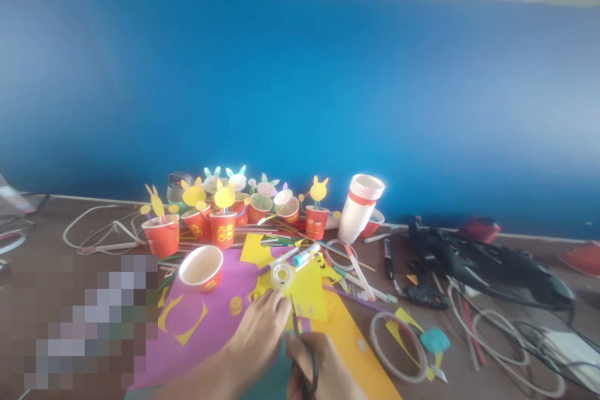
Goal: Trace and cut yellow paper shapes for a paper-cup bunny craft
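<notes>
Nearest, bottom centre: right hand (324, 367), fingers closed through the black loops of the scissors (300, 344), blades pointing up and away from the person. Left hand (260, 332) is just beside it, fingers together and bent down at the near edge of the yellow paper (310, 297). Real pinch or just resting: can't tell, the knuckles hide it. The scissor tip sits at that same edge, next to the left fingertips.

The yellow paper lies across a purple sheet (210, 325) and an orange sheet (356, 347). A clear tape roll (282, 275) sits on its far corner, just beyond the left fingers. Left of that, a red cup (202, 267) tipped toward the camera. Right: a loose tape ring (398, 339), a marker (388, 257), a black glue gun (492, 265) (cables tangled round it).

Further back: a stack of white cups (360, 207), tilted, and a row of red cups (225, 225) with paper bunny toppers. Behind everything, a blue wall (328, 75).
</notes>
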Demonstrator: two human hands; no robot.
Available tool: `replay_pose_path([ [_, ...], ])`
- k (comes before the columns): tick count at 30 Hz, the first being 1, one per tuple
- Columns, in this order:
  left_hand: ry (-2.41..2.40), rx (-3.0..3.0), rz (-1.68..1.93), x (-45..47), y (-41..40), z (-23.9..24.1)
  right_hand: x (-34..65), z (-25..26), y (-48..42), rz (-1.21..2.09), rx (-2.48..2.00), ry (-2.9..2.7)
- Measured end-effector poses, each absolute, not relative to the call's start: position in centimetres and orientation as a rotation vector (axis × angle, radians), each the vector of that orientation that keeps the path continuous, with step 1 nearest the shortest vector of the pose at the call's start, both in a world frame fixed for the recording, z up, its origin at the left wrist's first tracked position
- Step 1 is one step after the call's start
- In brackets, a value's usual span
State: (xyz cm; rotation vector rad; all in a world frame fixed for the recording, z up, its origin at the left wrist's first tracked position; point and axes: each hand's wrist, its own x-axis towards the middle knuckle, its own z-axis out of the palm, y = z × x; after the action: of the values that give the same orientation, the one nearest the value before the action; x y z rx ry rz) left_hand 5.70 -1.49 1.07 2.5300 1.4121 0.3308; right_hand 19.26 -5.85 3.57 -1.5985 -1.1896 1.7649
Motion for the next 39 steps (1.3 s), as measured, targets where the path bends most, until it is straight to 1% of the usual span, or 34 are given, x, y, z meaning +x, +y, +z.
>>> replay_pose_path([
  [10,1.490,2.396,0.511,5.8,-1.0,0.3,19.2,2.4,-5.8,1.742,-1.653,-1.164],
  [12,1.558,2.350,0.565,5.8,-0.8,0.1,20.2,2.5,-5.7,1.740,-1.647,-1.250],
  [14,1.607,2.317,0.610,5.9,-0.5,0.1,21.9,3.0,-5.5,1.767,-1.527,-1.455],
  [15,1.614,2.306,0.624,5.9,-0.5,0.2,23.0,3.5,-5.4,1.831,-1.472,-1.530],
  [18,1.621,2.281,0.652,5.8,-0.4,0.6,25.9,4.8,-4.7,1.863,-1.534,-1.669],
  [19,1.617,2.273,0.655,5.8,-0.4,0.7,26.6,4.9,-4.3,1.808,-1.544,-1.661],
  [23,1.553,2.261,0.665,5.7,-0.6,1.3,26.6,3.3,-2.3,1.316,-1.624,-1.330],
  [27,1.519,2.251,0.674,5.6,-0.8,1.3,24.8,0.5,-0.9,1.130,-1.523,-1.259],
  [31,1.449,2.283,0.641,5.4,-0.8,0.9,24.0,0.3,-0.9,0.991,-1.503,-1.401],
  [36,1.479,2.302,0.530,5.6,-0.4,0.4,25.8,2.1,-0.8,0.594,-1.539,-1.656],
  [37,1.499,2.299,0.507,5.7,-0.4,0.3,26.2,2.5,-0.6,0.579,-1.532,-1.650],
  [39,1.537,2.279,0.481,5.9,-0.5,0.3,26.6,3.2,-0.2,0.705,-1.486,-1.581],
])
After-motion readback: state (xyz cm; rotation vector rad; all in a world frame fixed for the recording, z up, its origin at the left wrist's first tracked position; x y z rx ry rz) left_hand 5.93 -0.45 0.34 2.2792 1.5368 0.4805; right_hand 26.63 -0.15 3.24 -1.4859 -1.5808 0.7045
